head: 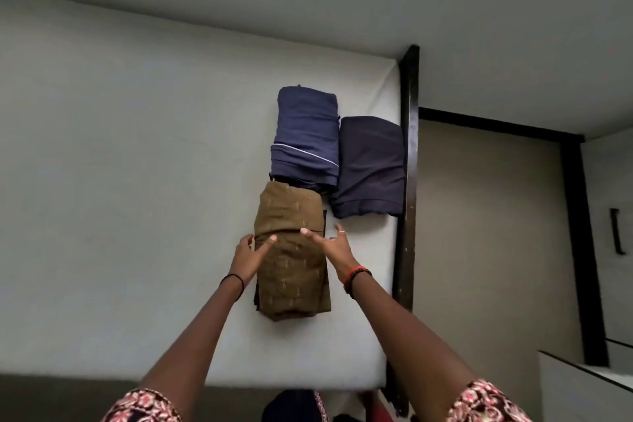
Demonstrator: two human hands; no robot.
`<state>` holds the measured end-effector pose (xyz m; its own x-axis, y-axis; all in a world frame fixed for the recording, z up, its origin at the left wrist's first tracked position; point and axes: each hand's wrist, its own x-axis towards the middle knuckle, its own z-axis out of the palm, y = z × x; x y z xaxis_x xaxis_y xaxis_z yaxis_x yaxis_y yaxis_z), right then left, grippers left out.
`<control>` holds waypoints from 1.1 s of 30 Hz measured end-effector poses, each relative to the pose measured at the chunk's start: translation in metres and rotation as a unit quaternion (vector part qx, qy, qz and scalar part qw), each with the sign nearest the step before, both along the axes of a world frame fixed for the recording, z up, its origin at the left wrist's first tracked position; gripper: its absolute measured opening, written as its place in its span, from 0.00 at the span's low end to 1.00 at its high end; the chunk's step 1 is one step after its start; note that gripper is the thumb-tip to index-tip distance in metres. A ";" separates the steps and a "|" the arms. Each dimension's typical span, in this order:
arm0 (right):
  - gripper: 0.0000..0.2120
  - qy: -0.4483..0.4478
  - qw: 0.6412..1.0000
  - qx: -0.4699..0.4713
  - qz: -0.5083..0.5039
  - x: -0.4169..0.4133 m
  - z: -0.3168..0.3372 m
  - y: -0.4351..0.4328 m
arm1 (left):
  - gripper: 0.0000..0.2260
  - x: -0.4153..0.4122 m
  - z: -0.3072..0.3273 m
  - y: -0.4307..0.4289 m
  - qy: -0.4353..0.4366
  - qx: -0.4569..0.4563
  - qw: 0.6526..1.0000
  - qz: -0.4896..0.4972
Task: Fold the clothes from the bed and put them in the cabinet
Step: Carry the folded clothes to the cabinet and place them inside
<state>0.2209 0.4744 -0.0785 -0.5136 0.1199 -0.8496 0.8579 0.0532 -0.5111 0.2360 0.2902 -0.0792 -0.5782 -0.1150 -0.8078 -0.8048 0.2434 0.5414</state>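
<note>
While spread wide and gripping nothing, flanking the brown folded garment (293, 271) on the bed (137, 147). Fingers (269, 242) of the left hand (250, 253) at the bundle's left edge, thumb laid over the cloth; fingers (339, 229) of the right hand (334, 247) just off the right edge, thumb reaching onto the top fold. Cannot tell whether pressing or only brushing.

Further out, touching the brown one's far end, a blue folded garment (305, 134), and just beside that a dark navy folded garment (370, 164) against the dark bed frame (409, 147).

Looks like folding all but done, gathering up in hand. Next, probably: slide under the brown bundle, lift flat so the folds hold, collect the other two, then off to the cabinet. Possibly behind the dark handle (616, 231) at right; hard to say.
</note>
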 end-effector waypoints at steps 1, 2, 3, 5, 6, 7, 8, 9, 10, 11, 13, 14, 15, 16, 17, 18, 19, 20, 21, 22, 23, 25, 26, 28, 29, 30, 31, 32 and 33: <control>0.55 0.000 1.000 -0.010 0.004 -0.002 -0.007 -0.002 | 0.43 -0.002 -0.010 -0.004 -0.011 0.018 1.000 0.000; 0.52 0.002 1.000 -0.018 0.008 -0.001 -0.012 -0.003 | 0.44 -0.003 -0.013 -0.005 -0.022 0.035 0.999 0.000; 0.48 0.006 1.000 -0.025 0.012 0.000 -0.016 -0.003 | 0.43 -0.005 -0.014 -0.003 -0.029 0.050 0.998 0.000; 0.40 0.018 0.999 -0.037 0.012 0.000 -0.026 -0.007 | 0.44 -0.007 -0.020 -0.002 -0.045 0.069 0.997 -0.005; 0.37 0.017 0.999 -0.045 0.001 0.000 -0.031 -0.010 | 0.47 -0.008 -0.024 -0.002 -0.057 0.077 0.995 -0.007; 0.36 0.012 0.999 -0.049 -0.012 0.000 -0.036 -0.013 | 0.49 -0.009 -0.030 -0.003 -0.060 0.087 0.994 -0.008; 0.36 0.006 0.999 -0.048 -0.024 0.001 -0.039 -0.013 | 0.50 -0.009 -0.033 -0.003 -0.062 0.090 0.994 -0.007; 0.37 -0.001 0.998 -0.045 -0.033 0.002 -0.043 -0.012 | 0.50 -0.009 -0.036 -0.003 -0.063 0.098 0.993 0.000; 0.38 -0.008 0.998 -0.043 -0.036 0.002 -0.047 -0.012 | 0.48 -0.010 -0.039 -0.004 -0.067 0.098 0.993 0.008; 0.39 -0.013 0.998 -0.042 -0.037 0.001 -0.051 -0.012 | 0.46 -0.012 -0.044 -0.005 -0.066 0.098 0.993 0.016; 0.43 -0.022 0.998 -0.049 -0.036 -0.002 -0.054 -0.010 | 0.45 -0.015 -0.048 -0.007 -0.071 0.109 0.991 0.029; 0.45 -0.031 0.997 -0.060 -0.031 -0.003 -0.056 -0.008 | 0.47 -0.017 -0.049 -0.007 -0.079 0.115 0.990 0.026; 0.44 -0.041 0.996 -0.072 -0.025 -0.003 -0.054 -0.006 | 0.48 -0.018 -0.048 -0.008 -0.085 0.120 0.989 0.020; 0.41 -0.053 0.994 -0.091 -0.020 -0.003 -0.052 -0.004 | 0.48 -0.019 -0.046 -0.007 -0.097 0.128 0.987 0.020; 0.37 -0.069 0.991 -0.111 -0.016 -0.002 -0.049 -0.001 | 0.47 -0.019 -0.044 -0.005 -0.107 0.138 0.984 0.026; 0.32 -0.084 0.988 -0.129 -0.013 -0.001 -0.047 0.002 | 0.45 -0.018 -0.041 -0.003 -0.118 0.146 0.982 0.036; 0.29 -0.093 0.985 -0.144 -0.010 0.000 -0.044 0.005 | 0.43 -0.017 -0.039 -0.001 -0.124 0.154 0.979 0.046; 0.26 -0.099 0.983 -0.155 -0.008 0.002 -0.042 0.008 | 0.42 -0.015 -0.036 0.001 -0.129 0.160 0.977 0.055; 0.25 -0.102 0.981 -0.167 -0.008 0.004 -0.038 0.011 | 0.44 -0.013 -0.032 0.003 -0.130 0.162 0.976 0.061; 0.25 -0.103 0.979 -0.174 -0.008 0.007 -0.036 0.014 | 0.47 -0.011 -0.027 0.005 -0.133 0.162 0.976 0.066; 0.26 -0.104 0.978 -0.181 -0.008 0.010 -0.032 0.016 | 0.49 -0.009 -0.023 0.006 -0.132 0.160 0.976 0.069; 0.29 -0.104 0.975 -0.194 -0.008 0.016 -0.025 0.024 | 0.51 -0.004 -0.009 0.015 -0.124 0.157 0.977 0.074; 0.30 -0.102 0.975 -0.199 -0.007 0.019 -0.020 0.029 | 0.51 -0.001 -0.001 0.021 -0.118 0.153 0.978 0.074; 0.30 -0.097 0.974 -0.206 -0.007 0.024 -0.010 0.040 | 0.51 0.004 0.012 0.033 -0.106 0.150 0.980 0.075; 0.29 -0.092 0.974 -0.209 -0.008 0.026 -0.001 0.048 | 0.52 0.007 0.022 0.042 -0.100 0.149 0.981 0.075; 0.27 -0.089 0.974 -0.209 -0.009 0.028 0.006 0.054 | 0.53 0.009 0.028 0.048 -0.097 0.150 0.981 0.076; 0.27 -0.084 0.975 -0.207 -0.011 0.031 0.016 0.064 | 0.54 0.011 0.038 0.058 -0.091 0.151 0.982 0.074; 0.26 -0.081 0.976 -0.202 -0.010 0.033 0.025 0.074 | 0.54 0.013 0.048 0.069 -0.087 0.151 0.982 0.073; 0.27 -0.080 0.977 -0.200 -0.009 0.034 0.033 0.082 | 0.53 0.016 0.055 0.077 -0.084 0.151 0.982 0.074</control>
<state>0.2554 0.5561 -0.0459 -0.3713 -0.2293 -0.8998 0.9274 -0.1396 -0.3471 0.2520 0.3671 -0.0240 -0.4287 0.0727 -0.9005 -0.9035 -0.0338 0.4273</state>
